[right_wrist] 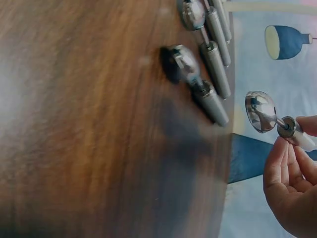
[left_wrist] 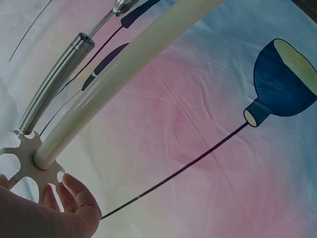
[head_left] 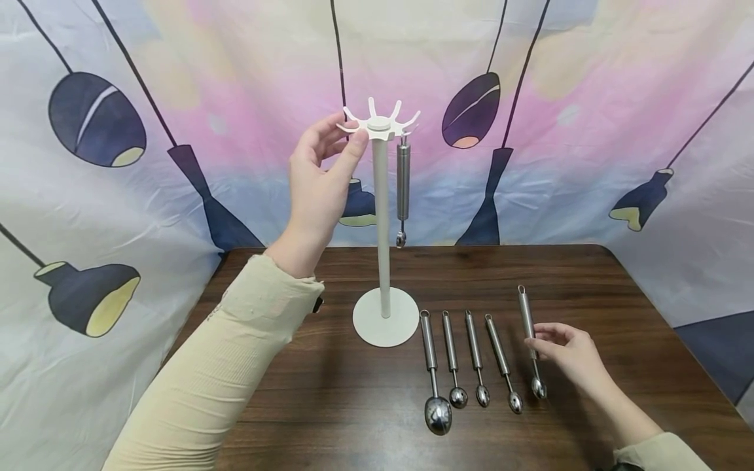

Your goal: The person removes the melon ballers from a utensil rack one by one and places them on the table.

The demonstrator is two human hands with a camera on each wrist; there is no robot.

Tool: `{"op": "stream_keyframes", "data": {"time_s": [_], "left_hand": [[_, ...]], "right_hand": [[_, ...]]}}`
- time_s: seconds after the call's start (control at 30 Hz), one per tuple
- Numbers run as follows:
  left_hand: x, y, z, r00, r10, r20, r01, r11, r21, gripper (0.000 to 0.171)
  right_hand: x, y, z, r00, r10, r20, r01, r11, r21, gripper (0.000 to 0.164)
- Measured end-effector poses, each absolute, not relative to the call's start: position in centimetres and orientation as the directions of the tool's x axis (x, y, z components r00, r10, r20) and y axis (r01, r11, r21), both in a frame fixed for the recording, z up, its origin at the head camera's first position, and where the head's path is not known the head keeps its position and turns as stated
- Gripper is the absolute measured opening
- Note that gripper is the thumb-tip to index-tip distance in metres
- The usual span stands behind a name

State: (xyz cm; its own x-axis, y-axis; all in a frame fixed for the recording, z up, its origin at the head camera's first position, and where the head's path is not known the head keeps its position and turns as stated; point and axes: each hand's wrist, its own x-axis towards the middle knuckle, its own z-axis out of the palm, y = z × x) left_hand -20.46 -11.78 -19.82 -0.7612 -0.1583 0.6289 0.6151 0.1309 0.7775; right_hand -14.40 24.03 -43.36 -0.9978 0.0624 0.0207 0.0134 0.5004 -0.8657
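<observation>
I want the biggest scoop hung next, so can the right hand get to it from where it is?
Probably yes, once freed: the right hand grips the rightmost scoop, and the largest scoop lies uncovered on the table.

Bright, even light up top, soft shadows on the table [head_left: 330, 418]. Right wrist view's dim, its wood blurred.
</observation>
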Motion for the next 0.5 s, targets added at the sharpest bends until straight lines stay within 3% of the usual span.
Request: {"op": "stream_keyframes", "data": {"time_s": [0.5], "left_hand": [[-20.7,-11.8,-20.1,-0.752,-0.167,0.638,0.628,0.113,0.770,0.042]], "right_hand": [[-14.9,25.8,-46.0,-0.995,0.009,-0.103,0.095,0.467,-0.879,0.043]]}}
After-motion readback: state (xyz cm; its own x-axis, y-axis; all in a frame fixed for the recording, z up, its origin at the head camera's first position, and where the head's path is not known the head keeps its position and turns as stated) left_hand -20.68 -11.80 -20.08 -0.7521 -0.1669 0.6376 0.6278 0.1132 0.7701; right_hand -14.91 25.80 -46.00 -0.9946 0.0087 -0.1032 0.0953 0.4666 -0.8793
